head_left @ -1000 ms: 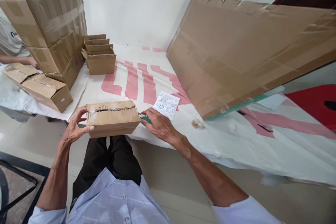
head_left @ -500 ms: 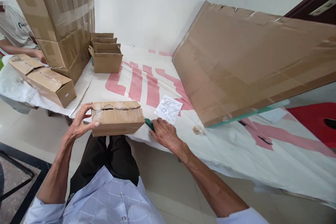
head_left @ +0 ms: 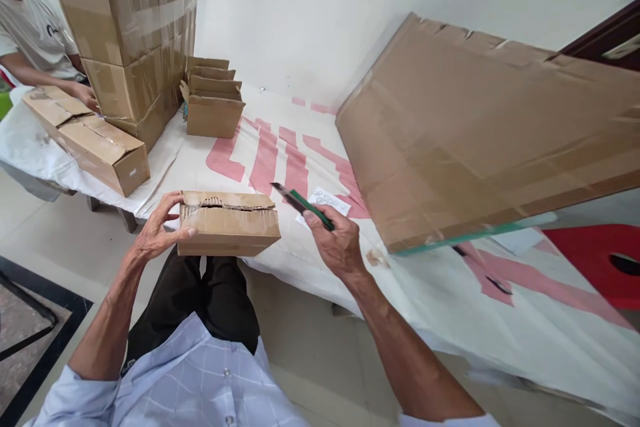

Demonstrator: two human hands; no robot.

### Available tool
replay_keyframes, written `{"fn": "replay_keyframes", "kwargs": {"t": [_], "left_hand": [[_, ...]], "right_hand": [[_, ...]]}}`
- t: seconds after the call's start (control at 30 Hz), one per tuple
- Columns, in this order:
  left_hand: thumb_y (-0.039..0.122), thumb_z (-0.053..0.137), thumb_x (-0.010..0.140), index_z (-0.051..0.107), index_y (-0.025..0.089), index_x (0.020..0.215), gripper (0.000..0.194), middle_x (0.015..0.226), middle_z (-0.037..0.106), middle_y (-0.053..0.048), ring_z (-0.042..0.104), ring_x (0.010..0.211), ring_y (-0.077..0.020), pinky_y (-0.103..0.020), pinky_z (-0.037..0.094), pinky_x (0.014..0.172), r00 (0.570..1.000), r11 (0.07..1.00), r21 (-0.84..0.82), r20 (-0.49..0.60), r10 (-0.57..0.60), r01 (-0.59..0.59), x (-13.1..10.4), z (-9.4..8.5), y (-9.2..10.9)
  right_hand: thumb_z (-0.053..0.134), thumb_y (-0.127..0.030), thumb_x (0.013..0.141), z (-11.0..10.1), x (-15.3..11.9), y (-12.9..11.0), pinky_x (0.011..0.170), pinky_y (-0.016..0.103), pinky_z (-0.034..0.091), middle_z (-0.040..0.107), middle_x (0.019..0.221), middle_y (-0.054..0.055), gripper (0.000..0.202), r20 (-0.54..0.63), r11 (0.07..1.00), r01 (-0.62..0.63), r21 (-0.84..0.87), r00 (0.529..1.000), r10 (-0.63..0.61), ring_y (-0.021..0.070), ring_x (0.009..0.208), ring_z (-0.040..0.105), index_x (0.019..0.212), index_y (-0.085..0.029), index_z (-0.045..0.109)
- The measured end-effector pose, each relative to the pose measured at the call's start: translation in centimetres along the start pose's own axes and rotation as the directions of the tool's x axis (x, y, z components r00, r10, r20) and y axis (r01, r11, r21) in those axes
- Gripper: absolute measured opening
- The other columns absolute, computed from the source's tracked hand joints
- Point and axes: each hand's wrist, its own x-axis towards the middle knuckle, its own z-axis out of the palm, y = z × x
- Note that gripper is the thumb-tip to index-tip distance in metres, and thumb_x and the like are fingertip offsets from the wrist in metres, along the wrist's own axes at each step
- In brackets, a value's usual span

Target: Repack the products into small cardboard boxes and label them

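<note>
A brown cardboard box (head_left: 227, 225) lies at the table's front edge, partly over my lap, with a ragged slit along its top. My left hand (head_left: 163, 230) grips its left end, thumb on the near side and fingers behind. To the right of the box, my right hand (head_left: 337, 237) is closed round a green utility knife (head_left: 303, 203). The dark blade is out and points up and left, above the cloth and apart from the box. Behind the knife, a white paper with printed marks (head_left: 330, 200) is partly hidden by it and my hand.
Tall taped cartons (head_left: 135, 40) stand at the back left, beside small open boxes (head_left: 215, 113) and a long box (head_left: 90, 140). A person (head_left: 37, 33) sits beyond them. A large cardboard sheet (head_left: 480, 127) leans at the right. A red object (head_left: 590, 257) lies far right.
My right hand has lifted from the table and moved right, raising the knife so its blade now shows. The left hand still holds the box. The whole view has shifted slightly.
</note>
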Motion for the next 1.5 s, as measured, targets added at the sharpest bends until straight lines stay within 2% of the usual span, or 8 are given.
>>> {"fn": "replay_keyframes", "kwargs": {"t": [0.1,0.23,0.33,0.6,0.8,1.03,1.27,1.5], "left_hand": [[0.06,0.083,0.082,0.064,0.032,0.133,0.061,0.156,0.052,-0.011,0.052,0.147,-0.0376,-0.054,0.052,0.115,1.0,1.0,0.007,-0.008,0.004,-0.004,0.0,0.1,0.3],[0.06,0.082,0.082,0.064,0.032,0.132,0.06,0.155,0.053,-0.01,0.054,0.144,-0.0374,-0.055,0.052,0.114,1.0,1.0,0.018,0.002,0.001,-0.001,-0.1,0.2,0.5],[0.06,0.082,0.082,0.063,0.032,0.131,0.06,0.156,0.052,-0.011,0.053,0.145,-0.0375,-0.057,0.052,0.114,1.0,1.0,0.004,0.002,-0.001,0.001,-0.1,0.4,0.5],[0.054,0.084,0.08,0.061,0.032,0.13,0.06,0.157,0.051,-0.01,0.053,0.145,-0.0368,-0.057,0.053,0.114,1.0,1.0,-0.011,0.004,0.019,-0.019,-0.1,0.6,0.0],[0.054,0.082,0.083,0.061,0.032,0.132,0.058,0.155,0.052,-0.01,0.052,0.147,-0.0362,-0.058,0.053,0.113,0.999,0.999,0.026,0.006,0.041,-0.041,0.0,0.6,0.0],[0.058,0.081,0.083,0.062,0.031,0.132,0.059,0.156,0.053,-0.012,0.054,0.144,-0.036,-0.057,0.054,0.112,0.999,0.996,0.069,0.019,0.046,-0.047,0.3,0.5,0.2],[0.062,0.082,0.08,0.064,0.028,0.13,0.063,0.154,0.056,-0.012,0.056,0.142,-0.0366,-0.055,0.056,0.11,0.997,0.993,0.095,0.011,0.071,-0.072,0.9,1.0,0.2],[0.065,0.082,0.082,0.065,0.027,0.134,0.067,0.155,0.055,-0.009,0.056,0.143,-0.0379,-0.052,0.058,0.108,0.998,0.992,0.111,0.016,0.057,-0.058,0.9,1.1,1.1]], "right_hand": [[0.065,-0.048,0.098,-0.1,2.2,-5.6,0.065,0.032,0.047,0.071,0.077,0.002,0.029,0.2,0.977,0.176,0.124,0.96,-0.198,0.02,0.069,0.061,0.092,-0.022,0.076],[0.063,-0.039,0.101,1.4,4.3,-10.5,0.068,0.031,0.048,0.074,0.08,0.004,0.025,0.375,0.919,0.349,0.186,0.839,-0.394,0.0183,0.07,0.064,0.094,-0.021,0.078],[0.061,-0.036,0.102,2.5,5.3,-11.7,0.071,0.03,0.048,0.076,0.083,0.005,0.025,0.446,0.889,0.427,0.166,0.772,-0.453,0.0183,0.074,0.067,0.093,-0.02,0.078],[0.059,-0.033,0.104,3.0,6.2,-12.1,0.068,0.029,0.041,0.076,0.087,0.007,0.025,0.515,0.806,0.59,-0.039,0.703,-0.49,0.0182,0.076,0.065,0.096,-0.019,0.078],[0.056,-0.037,0.107,3.1,7.1,-14.7,0.06,0.03,0.027,0.075,0.091,0.009,0.031,0.632,0.659,0.707,-0.259,0.639,-0.438,0.0187,0.078,0.061,0.098,-0.016,0.078],[0.053,-0.039,0.11,2.3,7.6,-16.4,0.062,0.032,0.027,0.074,0.091,0.009,0.033,0.73,0.554,0.752,-0.359,0.596,-0.336,0.0207,0.078,0.061,0.103,-0.017,0.076],[0.052,-0.046,0.112,0.2,7.3,-17.4,0.069,0.033,0.033,0.075,0.102,0.012,0.038,0.741,0.538,0.728,-0.424,0.621,-0.256,0.0244,0.084,0.066,0.112,-0.015,0.075],[0.045,-0.062,0.112,2.7,7.2,-14.2,0.074,0.031,0.042,0.074,0.103,0.008,0.052,0.614,0.7,0.663,-0.265,0.676,-0.408,0.0254,0.101,0.069,0.109,-0.019,0.073]]}}
